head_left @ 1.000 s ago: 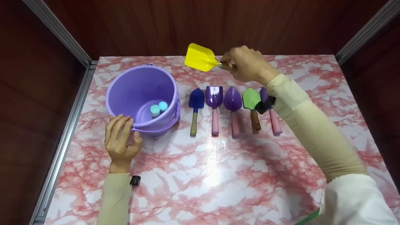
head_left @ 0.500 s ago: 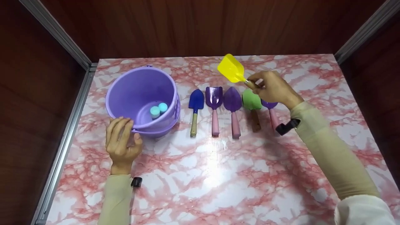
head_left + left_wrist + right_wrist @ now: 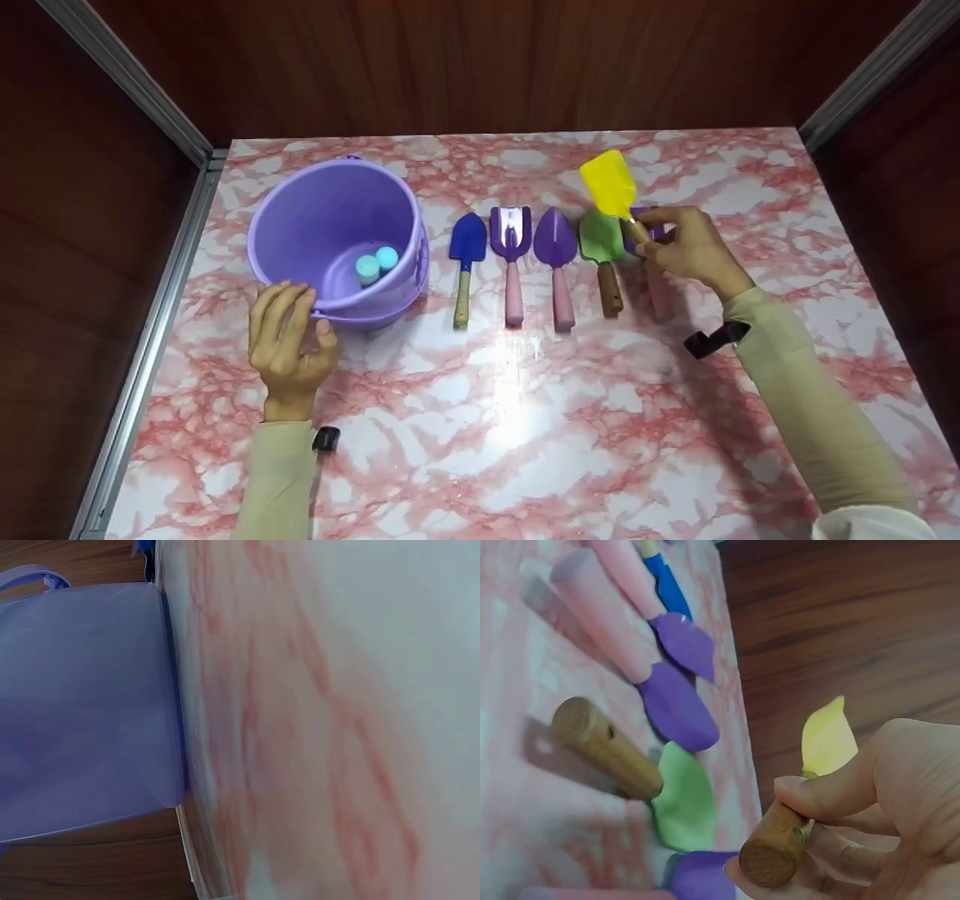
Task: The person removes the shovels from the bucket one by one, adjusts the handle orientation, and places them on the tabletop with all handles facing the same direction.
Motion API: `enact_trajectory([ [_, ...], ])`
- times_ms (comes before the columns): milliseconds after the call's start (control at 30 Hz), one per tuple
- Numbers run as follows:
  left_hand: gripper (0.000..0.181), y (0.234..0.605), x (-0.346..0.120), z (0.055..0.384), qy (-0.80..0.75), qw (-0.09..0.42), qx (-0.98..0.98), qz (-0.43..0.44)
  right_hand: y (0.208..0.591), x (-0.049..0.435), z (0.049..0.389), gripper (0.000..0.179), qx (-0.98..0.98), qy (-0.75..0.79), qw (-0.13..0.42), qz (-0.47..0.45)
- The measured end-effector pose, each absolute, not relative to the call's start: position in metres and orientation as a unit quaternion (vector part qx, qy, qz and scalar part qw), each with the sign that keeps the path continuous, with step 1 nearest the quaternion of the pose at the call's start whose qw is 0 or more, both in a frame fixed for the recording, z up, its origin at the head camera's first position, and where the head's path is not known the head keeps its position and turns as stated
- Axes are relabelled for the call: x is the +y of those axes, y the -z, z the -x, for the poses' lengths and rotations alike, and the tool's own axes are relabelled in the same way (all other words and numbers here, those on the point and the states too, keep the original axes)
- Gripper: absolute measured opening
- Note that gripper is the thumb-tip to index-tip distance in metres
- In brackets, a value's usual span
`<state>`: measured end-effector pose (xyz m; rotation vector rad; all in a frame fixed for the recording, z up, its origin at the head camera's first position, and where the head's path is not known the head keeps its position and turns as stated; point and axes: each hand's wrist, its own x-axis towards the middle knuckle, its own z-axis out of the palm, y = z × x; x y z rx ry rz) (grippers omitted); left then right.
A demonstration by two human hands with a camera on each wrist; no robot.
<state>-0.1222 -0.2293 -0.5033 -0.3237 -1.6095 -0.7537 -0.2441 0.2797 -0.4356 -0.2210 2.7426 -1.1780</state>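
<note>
In head view, can see only part of end trowel (image 3: 658, 292), at three o'clock behind right hand (image 3: 688, 244); in left wrist view, lose bucket (image 3: 82, 712) past edge at nine o'clock.

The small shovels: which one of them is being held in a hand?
The yellow shovel: the right hand grips its wooden handle, while the blue one, green one and three purple ones lie on the table.

No text, label, brand, number or sign can be read in any view.
</note>
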Motion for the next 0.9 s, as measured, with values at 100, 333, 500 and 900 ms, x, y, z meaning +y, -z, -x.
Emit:
enact_trajectory([
  [100, 0.036, 0.503, -0.233, 0.12, 0.322, 0.624, -0.698, 0.142, 0.443, 0.287, 0.239, 0.045, 0.905, 0.414, 0.089, 0.048],
  [333, 0.043, 0.494, -0.231, 0.114, 0.317, 0.631, -0.696, 0.13, 0.458, 0.303, 0.23, 0.053, 0.871, 0.478, 0.115, 0.003],
  [500, 0.042, 0.493, -0.225, 0.116, 0.322, 0.632, -0.693, 0.131, 0.463, 0.321, 0.225, 0.054, 0.871, 0.479, 0.108, -0.019],
  [900, 0.042, 0.5, -0.224, 0.126, 0.319, 0.639, -0.687, 0.13, 0.473, 0.349, 0.218, 0.05, 0.869, 0.475, 0.126, -0.064],
])
